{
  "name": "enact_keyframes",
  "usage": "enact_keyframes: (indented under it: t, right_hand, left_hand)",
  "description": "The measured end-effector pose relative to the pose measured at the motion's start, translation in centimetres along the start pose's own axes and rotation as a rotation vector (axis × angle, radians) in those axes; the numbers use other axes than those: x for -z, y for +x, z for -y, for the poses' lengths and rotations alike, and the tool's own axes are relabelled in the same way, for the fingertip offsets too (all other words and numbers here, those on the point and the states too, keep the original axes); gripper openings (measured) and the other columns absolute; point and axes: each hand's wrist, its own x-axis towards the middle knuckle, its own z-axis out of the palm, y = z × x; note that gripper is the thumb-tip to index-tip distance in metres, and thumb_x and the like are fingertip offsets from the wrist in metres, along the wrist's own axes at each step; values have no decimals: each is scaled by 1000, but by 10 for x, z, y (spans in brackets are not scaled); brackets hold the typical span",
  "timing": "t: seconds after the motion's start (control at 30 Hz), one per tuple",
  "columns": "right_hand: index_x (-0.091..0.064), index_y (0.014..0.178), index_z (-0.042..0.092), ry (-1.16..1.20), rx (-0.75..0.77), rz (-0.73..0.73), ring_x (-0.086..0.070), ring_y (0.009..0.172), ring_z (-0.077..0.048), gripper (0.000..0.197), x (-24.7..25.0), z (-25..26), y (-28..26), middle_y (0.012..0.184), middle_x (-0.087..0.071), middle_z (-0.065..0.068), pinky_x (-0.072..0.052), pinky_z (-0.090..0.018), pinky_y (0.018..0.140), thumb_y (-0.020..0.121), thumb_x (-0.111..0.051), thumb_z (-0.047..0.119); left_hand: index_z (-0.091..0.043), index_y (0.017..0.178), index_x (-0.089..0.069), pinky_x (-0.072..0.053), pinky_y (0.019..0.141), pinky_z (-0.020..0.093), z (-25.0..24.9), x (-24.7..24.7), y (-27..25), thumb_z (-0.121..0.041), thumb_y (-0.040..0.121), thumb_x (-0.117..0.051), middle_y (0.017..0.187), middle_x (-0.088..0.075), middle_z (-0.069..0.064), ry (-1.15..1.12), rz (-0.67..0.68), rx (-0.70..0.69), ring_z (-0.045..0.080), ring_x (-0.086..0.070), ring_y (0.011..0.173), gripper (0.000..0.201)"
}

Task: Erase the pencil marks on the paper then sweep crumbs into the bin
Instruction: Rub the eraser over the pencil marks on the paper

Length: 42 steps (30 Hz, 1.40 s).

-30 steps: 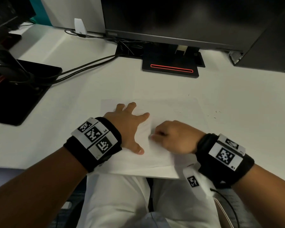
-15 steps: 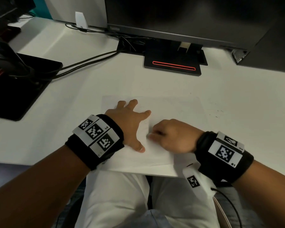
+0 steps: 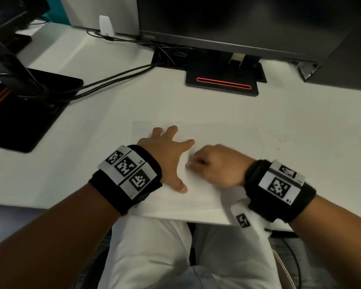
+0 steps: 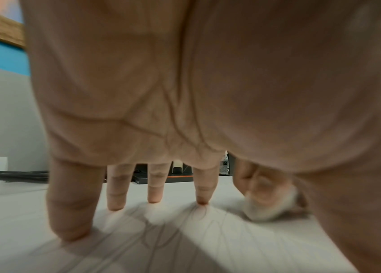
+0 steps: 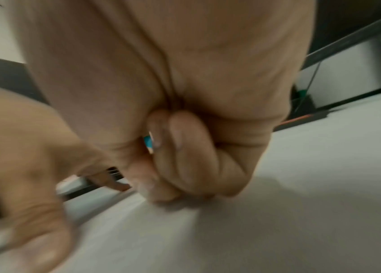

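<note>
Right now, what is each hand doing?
Left hand: open, fingers spread, pressing the paper.
Right hand: closed, pinching an eraser against the paper.

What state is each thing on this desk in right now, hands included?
Paper: flat on the desk, near edge overhanging.
Left hand: fingers spread, pressing the paper down.
Right hand: curled round an eraser, blurred, rubbing the paper.
Crumbs: a few dark specks lying right of the paper.
Monitor: screen dark.
</note>
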Motion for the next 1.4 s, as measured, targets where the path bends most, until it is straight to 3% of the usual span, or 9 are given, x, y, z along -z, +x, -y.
enact_keyframes:
  t: [0.27, 0.5, 0.6, 0.77, 0.9, 0.97, 1.17, 1.3, 1.4]
  right_hand:
    - [-55, 67, 19, 33, -33, -17, -53, 69, -17, 39, 5, -3, 5, 71, -59, 3, -37, -27, 59, 100, -45, 38]
    - [-61, 73, 12, 64, -103, -75, -56, 73, -21, 40, 17, -8, 8, 77, -65, -4, -41, -31, 64, 99, -46, 38]
    - [-55, 66, 19, 44, -21, 42, -52, 64, -14, 40, 3, 7, 4, 69, -60, 3, -40, -30, 62, 99, -47, 39]
    - [-65, 80, 5, 112, -156, -109, -62, 77, -26, 42, 18, -10, 6, 83, -70, -10, -49, -35, 71, 98, -46, 38]
    - [-64, 75, 8, 98, -67, 71, -56, 65, -18, 41, 4, 5, 2, 71, -66, -2, -49, -35, 71, 99, -48, 37]
    - [-64, 72, 11, 135, -144, -6, -55, 64, -19, 40, 15, -5, 7, 70, -65, -2, -47, -33, 67, 98, -48, 36]
    - [-64, 74, 11, 61, -67, 68, -58, 68, -18, 39, 9, 3, 8, 73, -68, -3, -48, -32, 69, 98, -47, 36]
    - [-66, 78, 4, 110, -169, -123, -60, 71, -23, 40, 23, -11, 18, 82, -71, -12, -50, -34, 69, 96, -46, 34]
    - [-61, 70, 13, 45, -73, -15, -58, 68, -19, 39, 10, -1, 17, 75, -68, -4, -46, -30, 62, 97, -46, 36]
  left_hand:
    - [-46, 156, -3, -33, 112, 50, 0, 1, 0, -70, 62, -79, 165, 8, -2, 4, 17, 8, 29, 4, 151, 123]
    - [-23, 157, -7, -36, 109, 49, 1, 1, -1, -75, 61, -77, 166, 7, -3, 66, -2, 41, 26, -3, 151, 130]
    - [-25, 156, -12, -38, 105, 48, 1, 0, -1, -75, 59, -77, 165, 3, -1, 81, -21, 41, 27, -7, 149, 127]
    - [-35, 156, 1, -36, 107, 52, 2, 2, -3, -79, 58, -75, 165, 11, 5, 69, 46, 102, 36, 0, 150, 132]
    - [-34, 153, -16, -43, 100, 47, 1, 3, 1, -79, 66, -68, 158, -14, 7, 88, -17, 93, 35, -21, 142, 111]
    - [-33, 149, -24, -45, 94, 46, 0, 4, 3, -78, 70, -65, 153, -23, 6, 81, -47, 94, 34, -27, 137, 100]
    - [-32, 146, -28, -43, 79, 41, 0, 3, 5, -74, 70, -68, 149, -28, 5, 85, -60, 103, 32, -32, 132, 96]
    - [-31, 146, -26, -45, 81, 42, 1, 3, 5, -72, 70, -71, 148, -25, 5, 52, -45, 107, 32, -29, 134, 98]
    - [-30, 142, -30, -43, 76, 40, 1, 5, 6, -69, 67, -75, 144, -25, 5, 31, -44, 104, 33, -29, 132, 96]
